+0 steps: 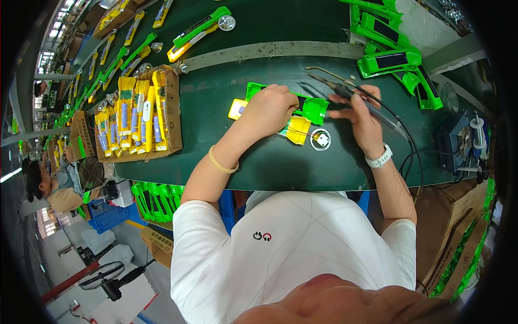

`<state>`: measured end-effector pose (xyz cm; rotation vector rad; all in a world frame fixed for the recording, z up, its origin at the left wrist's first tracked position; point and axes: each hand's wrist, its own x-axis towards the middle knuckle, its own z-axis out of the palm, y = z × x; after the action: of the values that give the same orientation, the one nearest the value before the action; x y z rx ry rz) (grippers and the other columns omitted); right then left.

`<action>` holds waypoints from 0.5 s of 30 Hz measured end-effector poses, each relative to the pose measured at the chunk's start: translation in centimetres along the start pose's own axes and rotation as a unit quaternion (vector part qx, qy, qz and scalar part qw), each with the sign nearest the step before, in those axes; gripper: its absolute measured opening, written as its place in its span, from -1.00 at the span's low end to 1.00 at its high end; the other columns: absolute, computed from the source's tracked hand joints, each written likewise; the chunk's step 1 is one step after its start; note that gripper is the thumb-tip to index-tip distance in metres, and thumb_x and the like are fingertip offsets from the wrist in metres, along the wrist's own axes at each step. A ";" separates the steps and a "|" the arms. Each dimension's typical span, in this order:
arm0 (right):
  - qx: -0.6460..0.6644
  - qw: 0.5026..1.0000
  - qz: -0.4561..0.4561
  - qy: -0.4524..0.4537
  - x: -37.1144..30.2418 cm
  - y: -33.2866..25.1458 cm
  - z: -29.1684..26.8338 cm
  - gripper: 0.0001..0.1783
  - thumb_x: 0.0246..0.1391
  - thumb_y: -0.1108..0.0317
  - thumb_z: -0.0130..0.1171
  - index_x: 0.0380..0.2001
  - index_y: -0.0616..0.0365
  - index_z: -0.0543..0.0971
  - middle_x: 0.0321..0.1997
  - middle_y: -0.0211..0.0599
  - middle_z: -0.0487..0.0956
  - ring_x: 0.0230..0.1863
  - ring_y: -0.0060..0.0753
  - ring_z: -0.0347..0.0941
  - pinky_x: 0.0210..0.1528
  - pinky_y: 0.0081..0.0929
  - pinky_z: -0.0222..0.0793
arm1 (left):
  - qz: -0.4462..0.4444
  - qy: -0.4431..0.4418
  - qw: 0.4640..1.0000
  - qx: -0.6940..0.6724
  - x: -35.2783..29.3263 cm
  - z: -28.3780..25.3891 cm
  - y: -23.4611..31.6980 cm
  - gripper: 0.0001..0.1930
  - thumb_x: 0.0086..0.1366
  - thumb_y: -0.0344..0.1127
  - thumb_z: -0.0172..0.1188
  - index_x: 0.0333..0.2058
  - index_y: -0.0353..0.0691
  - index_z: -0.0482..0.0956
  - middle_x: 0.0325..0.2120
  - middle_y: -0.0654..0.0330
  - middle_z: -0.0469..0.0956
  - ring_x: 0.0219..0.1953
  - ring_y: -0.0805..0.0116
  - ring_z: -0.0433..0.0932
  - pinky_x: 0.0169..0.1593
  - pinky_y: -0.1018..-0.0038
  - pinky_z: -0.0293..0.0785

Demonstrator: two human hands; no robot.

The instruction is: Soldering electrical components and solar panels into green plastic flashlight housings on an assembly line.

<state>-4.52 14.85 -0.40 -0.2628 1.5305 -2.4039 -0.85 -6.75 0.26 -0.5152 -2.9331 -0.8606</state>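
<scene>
My left hand [271, 107] is closed over an opened flashlight, its fingertips at the seam between the two halves; what they pinch is hidden. The green housing half [314, 110] lies on the far side, with a dark panel in it. Nearer to me is the yellow half [297, 130], with thin wires and a bit of circuit board showing. Beside it on the bench sits a round lamp reflector [320, 139] with a pale square part in its middle. To the right, my right hand [362, 116] holds a soldering iron [345, 90], its bent tip pointing left above the bench.
A cardboard box [174, 110] of yellow halves with blue cells stands at left. Green housings [391, 59] are piled at far right. A blue soldering station [452, 137] sits at the right edge, the iron's cord hanging nearby. Flashlights [199, 32] lie beyond the metal rail [264, 53].
</scene>
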 end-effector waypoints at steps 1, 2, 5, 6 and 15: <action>0.003 0.999 0.015 -0.029 0.4 0.5 0.0 -0.77 0.17 0.35 -0.06 -0.19 0.15 0.17 -0.16 -0.09 0.38 -0.09 -0.17 0.45 -0.16 -0.36 0.50 | -0.004 -0.003 1.000 0.006 -0.1 0.0 0.0 -0.92 0.01 -0.40 0.14 -0.49 -0.25 0.54 -0.52 0.11 0.46 -0.39 0.11 0.43 -0.28 0.30 0.38; 0.011 0.999 0.032 -0.019 0.8 0.9 0.2 -0.76 0.17 0.35 -0.06 -0.19 0.16 0.17 -0.20 -0.11 0.38 -0.11 -0.19 0.46 -0.16 -0.37 0.50 | -0.002 -0.005 1.000 0.006 -0.1 -0.2 0.2 -0.92 0.01 -0.40 0.14 -0.49 -0.25 0.54 -0.52 0.11 0.46 -0.39 0.11 0.43 -0.28 0.30 0.38; 0.021 0.999 0.044 -0.007 1.3 1.9 -0.2 -0.76 0.16 0.34 -0.05 -0.21 0.18 0.17 -0.29 -0.17 0.38 -0.15 -0.20 0.47 -0.17 -0.38 0.50 | 0.049 0.089 0.995 -0.011 -0.7 -1.4 0.9 -0.92 -0.02 -0.40 0.16 -0.48 -0.22 0.56 -0.52 0.14 0.46 -0.42 0.16 0.44 -0.32 0.35 0.42; 0.020 0.999 0.045 -0.009 1.1 1.9 -0.4 -0.76 0.16 0.34 -0.05 -0.21 0.19 0.17 -0.29 -0.16 0.39 -0.16 -0.20 0.48 -0.16 -0.37 0.50 | -0.007 0.088 0.994 -0.064 -1.2 -2.1 1.1 -0.93 -0.01 -0.41 0.18 -0.48 -0.22 0.55 -0.50 0.15 0.46 -0.43 0.22 0.46 -0.34 0.40 0.42; -0.098 0.995 0.000 0.037 0.2 1.0 0.0 -0.74 0.09 0.31 0.07 -0.31 0.10 0.21 -0.58 -0.36 0.44 -0.60 -0.62 0.33 -0.61 -0.73 0.13 | -0.200 0.148 0.693 -0.676 -4.2 -2.4 1.5 -0.83 0.12 -0.54 0.13 -0.26 -0.34 0.44 -0.38 0.13 0.52 -0.35 0.41 0.53 -0.27 0.54 0.51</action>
<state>-4.60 14.38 -1.36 -0.2172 1.8014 -2.2891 3.46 -8.11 2.51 0.3205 -1.5776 -2.7281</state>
